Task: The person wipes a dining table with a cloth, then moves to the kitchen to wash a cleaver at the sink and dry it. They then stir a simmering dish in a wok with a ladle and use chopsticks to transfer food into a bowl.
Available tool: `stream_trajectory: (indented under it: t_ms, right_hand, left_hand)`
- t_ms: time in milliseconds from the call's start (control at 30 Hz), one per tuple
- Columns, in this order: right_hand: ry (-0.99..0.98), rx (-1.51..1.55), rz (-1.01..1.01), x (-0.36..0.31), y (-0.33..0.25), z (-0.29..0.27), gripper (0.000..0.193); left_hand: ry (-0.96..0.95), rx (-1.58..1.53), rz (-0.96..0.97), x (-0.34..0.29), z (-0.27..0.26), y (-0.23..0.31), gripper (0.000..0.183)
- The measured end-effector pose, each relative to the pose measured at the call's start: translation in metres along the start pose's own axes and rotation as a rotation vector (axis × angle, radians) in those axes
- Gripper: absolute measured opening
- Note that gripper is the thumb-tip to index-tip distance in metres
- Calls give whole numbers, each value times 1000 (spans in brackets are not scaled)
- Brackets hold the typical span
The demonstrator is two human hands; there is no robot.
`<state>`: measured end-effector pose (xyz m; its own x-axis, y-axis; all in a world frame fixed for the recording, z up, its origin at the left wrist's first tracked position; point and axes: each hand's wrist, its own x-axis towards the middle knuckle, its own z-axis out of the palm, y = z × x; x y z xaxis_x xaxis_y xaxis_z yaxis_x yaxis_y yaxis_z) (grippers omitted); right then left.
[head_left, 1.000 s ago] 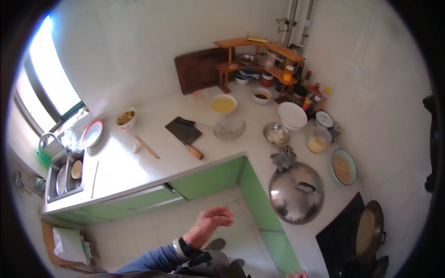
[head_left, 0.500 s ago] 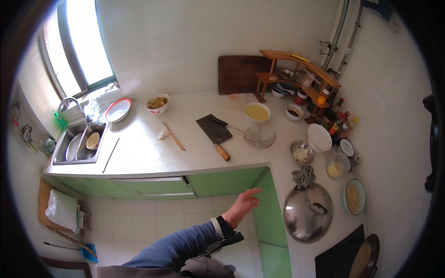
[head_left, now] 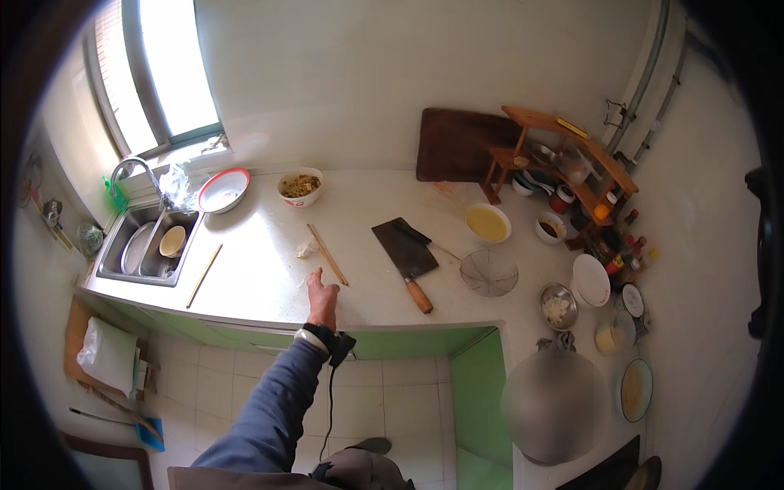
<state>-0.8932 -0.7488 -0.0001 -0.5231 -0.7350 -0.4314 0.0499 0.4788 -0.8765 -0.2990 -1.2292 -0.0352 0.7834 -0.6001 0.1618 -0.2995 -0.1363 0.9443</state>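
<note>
My left hand (head_left: 322, 300) reaches over the counter's front edge, fingers forward and apart, with nothing in it. Just beyond its fingertips lie a small crumpled whitish piece (head_left: 307, 249) and a pair of wooden chopsticks (head_left: 329, 257). To their right a cleaver (head_left: 407, 249) with a wooden handle lies flat, a dark-handled wire strainer (head_left: 488, 273) beside it. Farther left a thin stick (head_left: 204, 276) rests near the sink. A black cable (head_left: 331, 408) hangs from my wrist. My right hand is out of view.
Left stands a double sink (head_left: 151, 245) with dishes and a red-rimmed basin (head_left: 223, 191). Behind are a bowl of food (head_left: 300, 187) and a bowl of yellow liquid (head_left: 487, 223). At right are a wooden shelf (head_left: 563, 155), bottles, a metal bowl (head_left: 558, 307) and a blurred round lid (head_left: 555, 408).
My left hand has swung from the cabinet corner on the right to the counter edge by the chopsticks. The whole view has shifted slightly, moving the counter things rightward in the picture.
</note>
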Motion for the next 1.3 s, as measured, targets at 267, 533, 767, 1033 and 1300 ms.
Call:
stream_trajectory:
  t_ms: [267,533,767,1033,1300]
  right_hand:
    - [-99,-59,10,28,-22,19,31]
    - [-94,-135,27,30,-34,21,38]
    - [-82,-131,88,21,-28,32,41]
    - [-182,-191,72,45,-34,54,38]
    - [-103,-113,-21,53,-34,45,46]
  left_hand:
    - [-510,-170,40,58,32,10,65]
    - [-492,730,196,115,-45,-39,60]
    - [-563,938,293,81,-128,-47,49]
    - [-533,800,573,134,-79,-56,63]
    - [-429,882,541,76,-73,-70,52]
